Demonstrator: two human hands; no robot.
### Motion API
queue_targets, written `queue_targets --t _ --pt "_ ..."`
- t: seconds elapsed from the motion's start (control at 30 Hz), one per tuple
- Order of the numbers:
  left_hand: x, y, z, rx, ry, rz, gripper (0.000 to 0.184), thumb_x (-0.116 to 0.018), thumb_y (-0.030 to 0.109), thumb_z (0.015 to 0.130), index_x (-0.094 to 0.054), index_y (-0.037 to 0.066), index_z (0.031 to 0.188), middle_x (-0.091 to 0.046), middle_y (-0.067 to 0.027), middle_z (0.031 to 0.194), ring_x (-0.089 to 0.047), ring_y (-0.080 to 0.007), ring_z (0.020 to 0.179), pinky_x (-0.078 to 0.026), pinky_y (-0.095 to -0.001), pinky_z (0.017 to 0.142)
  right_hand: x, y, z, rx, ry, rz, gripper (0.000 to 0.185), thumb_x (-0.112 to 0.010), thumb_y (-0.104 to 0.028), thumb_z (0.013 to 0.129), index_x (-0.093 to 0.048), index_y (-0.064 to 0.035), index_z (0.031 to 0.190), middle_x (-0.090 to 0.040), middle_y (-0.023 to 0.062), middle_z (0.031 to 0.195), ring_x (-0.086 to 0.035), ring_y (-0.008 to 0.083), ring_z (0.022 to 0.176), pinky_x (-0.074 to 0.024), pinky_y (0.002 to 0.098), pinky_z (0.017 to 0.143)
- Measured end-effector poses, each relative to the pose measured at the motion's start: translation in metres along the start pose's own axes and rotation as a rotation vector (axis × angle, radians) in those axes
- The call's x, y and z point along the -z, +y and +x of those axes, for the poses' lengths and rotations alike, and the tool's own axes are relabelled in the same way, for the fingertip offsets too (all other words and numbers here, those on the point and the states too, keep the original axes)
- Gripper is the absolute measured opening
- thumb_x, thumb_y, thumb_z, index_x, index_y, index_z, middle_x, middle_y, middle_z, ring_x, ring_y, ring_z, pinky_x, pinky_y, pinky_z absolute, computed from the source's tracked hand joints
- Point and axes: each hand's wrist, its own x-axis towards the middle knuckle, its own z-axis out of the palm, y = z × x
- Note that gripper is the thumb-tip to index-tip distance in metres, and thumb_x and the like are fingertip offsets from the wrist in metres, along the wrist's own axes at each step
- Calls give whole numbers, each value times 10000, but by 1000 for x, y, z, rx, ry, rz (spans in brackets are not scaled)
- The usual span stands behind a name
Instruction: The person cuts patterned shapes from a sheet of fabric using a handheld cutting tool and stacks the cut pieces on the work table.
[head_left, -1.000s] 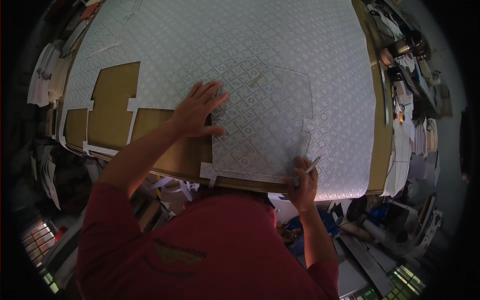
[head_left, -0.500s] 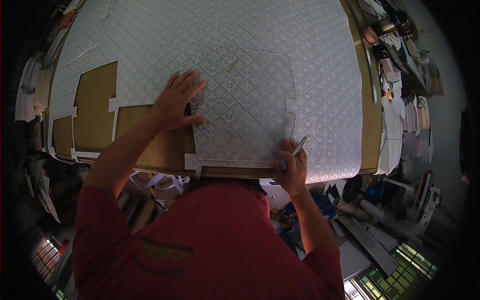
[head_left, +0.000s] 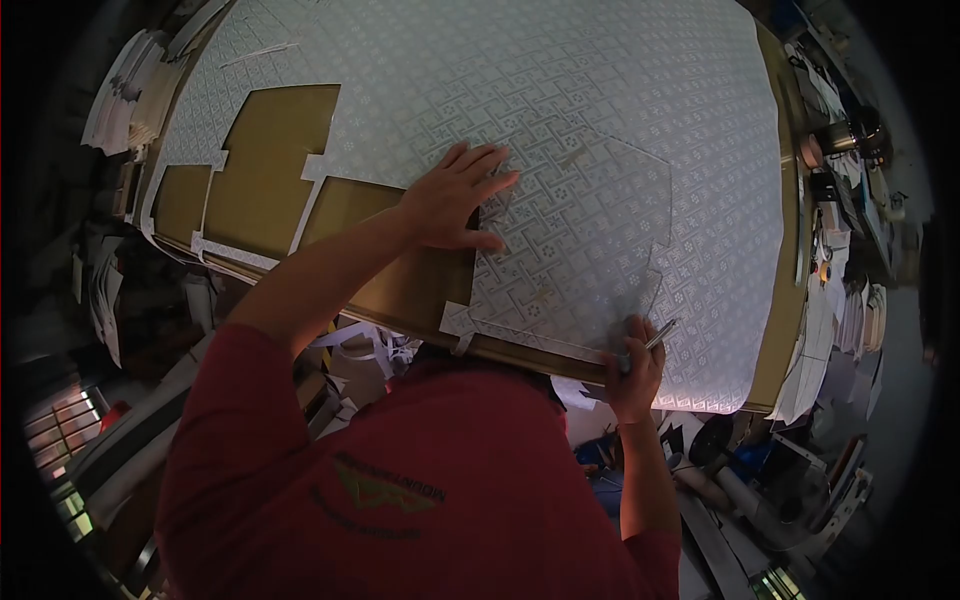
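Note:
Pale patterned cloth point(head_left: 600, 100) covers the large table, with several angular cut-outs showing the brown surface point(head_left: 280, 125) beneath. A panel-shaped outline point(head_left: 570, 240) with a notched right side lies within the cloth. My left hand point(head_left: 455, 200) rests flat near the panel's left edge, fingers spread, beside a cut-out. At the panel's lower right corner, close to the table's front edge, my right hand point(head_left: 637, 372) is closed around a slim silver pen-like tool point(head_left: 662, 334). The tool points up and right; its lower end is hidden by the fingers.
White paper sheets point(head_left: 805, 370) hang at the table's right side, near a dark cylindrical container point(head_left: 845, 137). Stacked papers point(head_left: 125, 90) stand at the left. Below the front edge are white strips point(head_left: 365, 350), and rolls and boards crowd the lower right.
My view has turned, so the table appears shifted right and tilted. Both hands stay at about the same places on the cloth, the right still holding the silver tool.

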Motion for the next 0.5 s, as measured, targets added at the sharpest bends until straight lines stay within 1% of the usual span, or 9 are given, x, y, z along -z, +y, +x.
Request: queue_targets --t 0.1,0.17,0.23,0.3,0.33,0.4,0.43,0.5 --pt "-2 0 -1 -3 30 10 1058 -641 813 818 -466 79 1559 -326 -235 1669 -255 -382 1572 -155 -573 1293 1 0 0 1 -11 -16 418 -801 -215 900 -552 -59 1198 -628 229 1443 -546 496 1342 -415 572 1122" --pt "-2 -1 -3 -7 31 1 1042 -643 799 831 -465 75 1559 -323 -236 1670 -253 -386 1571 -158 -573 1290 2 -4 1 -3 -19 -30 422 -803 -204 896 -550 -58 1201 -628 230 1443 -546 496 1343 -418 567 1123" --pt "-2 -1 -2 -18 35 -15 1026 -645 784 844 -464 71 1558 -320 -238 1672 -252 -390 1570 -161 -574 1288 5 -7 4 -5 -31 -38 438 -813 -163 877 -546 -55 1207 -628 229 1444 -555 489 1343 -434 545 1118" --pt "1 2 -1 -28 66 -10 917 -701 668 870 -502 57 1525 -360 -241 1641 -296 -396 1542 -198 -567 1274 7 -9 6 -10 -34 -45 446 -819 -145 864 -546 -52 1205 -628 229 1444 -561 485 1340 -442 534 1114" --pt "4 5 2 -38 67 -22 917 -701 668 870 -502 57 1525 -360 -241 1641 -296 -396 1542 -198 -567 1274 8 -11 7 -9 -34 -37 455 -825 -126 852 -547 -49 1204 -628 228 1444 -568 481 1337 -449 523 1110" --pt "11 14 10 -1 38 -5 748 -781 530 845 -611 59 1401 -438 -249 1547 -373 -415 1473 -266 -545 1247 8 -11 8 -23 -40 -46 458 -829 -120 843 -550 -46 1199 -628 228 1444 -572 483 1332 -454 524 1105" --pt "14 17 16 -2 33 -18 748 -781 530 845 -611 59 1401 -438 -249 1547 -373 -415 1473 -266 -545 1247 8 -12 8 -26 -45 -41 460 -833 -114 835 -554 -44 1194 -629 227 1444 -576 484 1326 -459 525 1100" --pt "15 24 34 -88 -53 38 597 -811 453 829 -685 18 1218 -557 -216 1363 -499 -410 1328 -378 -509 1170 10 -13 10 -38 -70 -55 453 -831 -113 835 -559 -41 1189 -628 229 1444 -574 489 1324 -461 528 1098"
